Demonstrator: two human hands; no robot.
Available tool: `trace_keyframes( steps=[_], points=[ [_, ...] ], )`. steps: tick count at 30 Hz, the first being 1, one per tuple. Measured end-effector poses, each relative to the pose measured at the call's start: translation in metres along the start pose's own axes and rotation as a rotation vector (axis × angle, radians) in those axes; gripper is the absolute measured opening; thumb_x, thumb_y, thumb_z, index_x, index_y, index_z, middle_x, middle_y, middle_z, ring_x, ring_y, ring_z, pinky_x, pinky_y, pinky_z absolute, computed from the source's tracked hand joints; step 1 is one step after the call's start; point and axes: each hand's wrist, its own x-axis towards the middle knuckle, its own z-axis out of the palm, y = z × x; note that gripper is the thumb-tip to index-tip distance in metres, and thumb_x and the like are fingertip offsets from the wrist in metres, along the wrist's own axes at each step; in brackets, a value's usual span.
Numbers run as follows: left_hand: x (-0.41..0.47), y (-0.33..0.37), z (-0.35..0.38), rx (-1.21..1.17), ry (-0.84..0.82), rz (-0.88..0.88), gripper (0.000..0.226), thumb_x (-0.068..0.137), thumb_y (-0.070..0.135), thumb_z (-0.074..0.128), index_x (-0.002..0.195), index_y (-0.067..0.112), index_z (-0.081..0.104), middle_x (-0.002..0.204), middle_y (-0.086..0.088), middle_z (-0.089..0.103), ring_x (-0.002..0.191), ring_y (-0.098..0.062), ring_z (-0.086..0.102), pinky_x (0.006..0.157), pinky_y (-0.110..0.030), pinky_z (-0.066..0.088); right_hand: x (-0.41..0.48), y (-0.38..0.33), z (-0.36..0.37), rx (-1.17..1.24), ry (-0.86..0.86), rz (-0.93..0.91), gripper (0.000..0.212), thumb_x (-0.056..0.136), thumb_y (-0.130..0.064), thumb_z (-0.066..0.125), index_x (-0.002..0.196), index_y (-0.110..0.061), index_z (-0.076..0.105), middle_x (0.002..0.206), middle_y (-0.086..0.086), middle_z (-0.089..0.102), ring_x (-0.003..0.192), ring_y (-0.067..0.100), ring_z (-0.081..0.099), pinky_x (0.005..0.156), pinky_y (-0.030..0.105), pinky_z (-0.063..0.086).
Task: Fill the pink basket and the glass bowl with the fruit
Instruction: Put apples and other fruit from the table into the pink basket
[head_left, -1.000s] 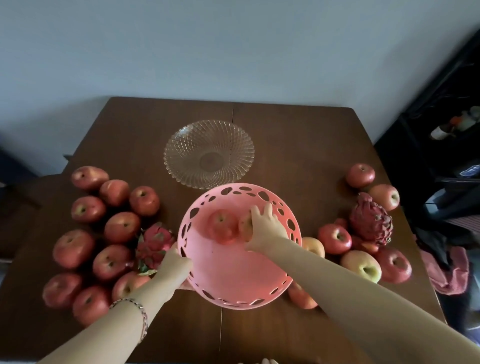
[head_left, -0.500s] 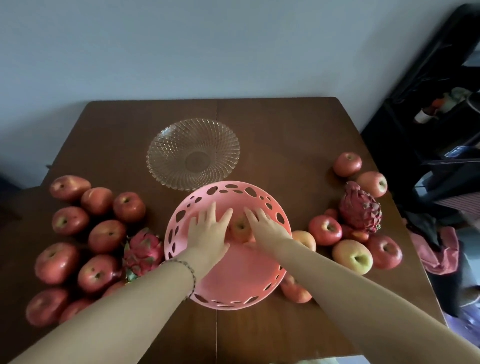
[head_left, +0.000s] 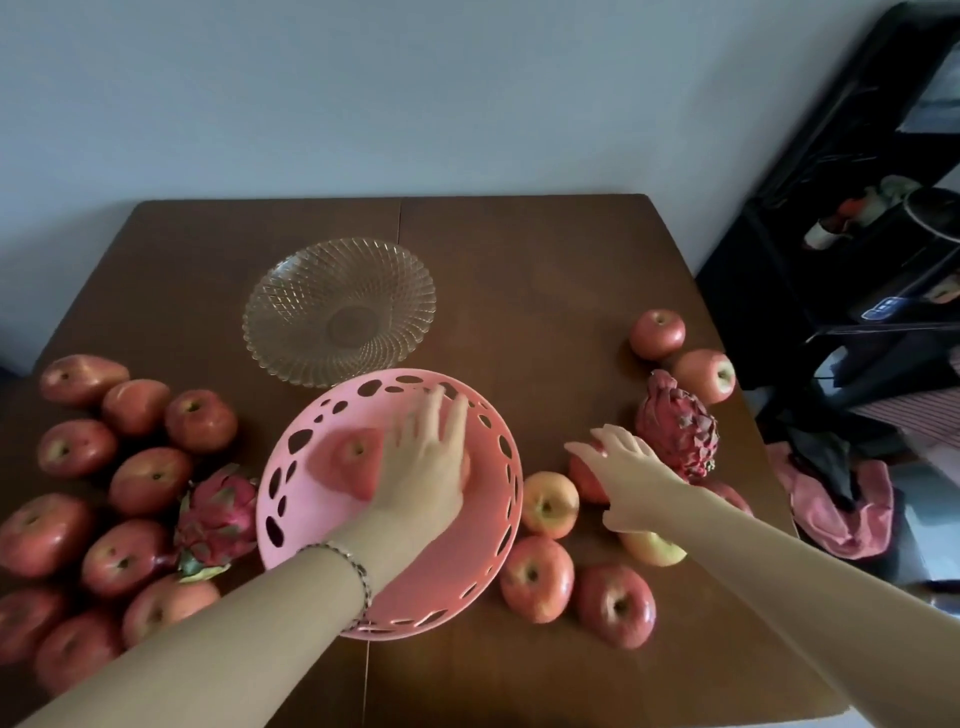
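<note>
The pink basket (head_left: 441, 590) sat on the brown table (head_left: 519, 260), just below the middle of the frame. The glass bowl (head_left: 270, 312) stood directly above it. Their rims overlapped in the view, so whether they touched could not be told.

The left hand (head_left: 426, 467) lay inside the basket, fingers straight and close together, pointing toward the far rim. It was blurred. A bracelet (head_left: 358, 566) circled its wrist. One red apple (head_left: 353, 457) rested in the basket just left of that hand. A second red shape at the hand's right edge was mostly hidden.

The right hand (head_left: 628, 478) was outside the basket, right of centre, fingers spread and thumb held apart. It hovered over a red apple (head_left: 587, 478). Whether it touched that apple could not be told.

A dragon fruit (head_left: 675, 426) lay just to the upper right of that hand. Other apples were scattered around it: two (head_left: 657, 332) above the dragon fruit, three (head_left: 537, 577) beside the basket's right side, and a yellowish one (head_left: 652, 548) under the wrist.

At the left of the frame lay a large cluster of red apples (head_left: 150, 478). Another dragon fruit (head_left: 218, 514) lay between that cluster and the basket.

A pink cloth (head_left: 841, 514) lay off the table's right edge.
</note>
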Motion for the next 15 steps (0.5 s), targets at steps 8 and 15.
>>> trace_keyframes(
  steps=[8,15],
  points=[
    [0.012,0.074,0.028,0.074,-0.090,0.373,0.050,0.079,0.036,0.051,0.117,0.006,0.058,0.118,-0.011,0.063,0.126,-0.030,0.050,0.118,-0.040,0.009,0.013,0.014,0.002,0.052,0.256,-0.040,0.083,0.065,-0.035,0.070,0.138,-0.031,0.031,0.129,0.007,0.040,0.122,0.026,0.035,0.103,0.032,0.032],
    [0.030,0.110,0.037,0.396,-0.428,0.328,0.070,0.080,0.041,0.066,0.131,0.002,0.038,0.121,-0.018,0.057,0.114,-0.031,0.054,0.118,-0.044,0.000,-0.009,0.049,-0.026,0.748,0.486,0.003,0.072,0.063,-0.026,0.078,0.125,-0.033,0.041,0.119,-0.001,0.039,0.103,0.013,0.041,0.080,0.016,0.033]
  ],
)
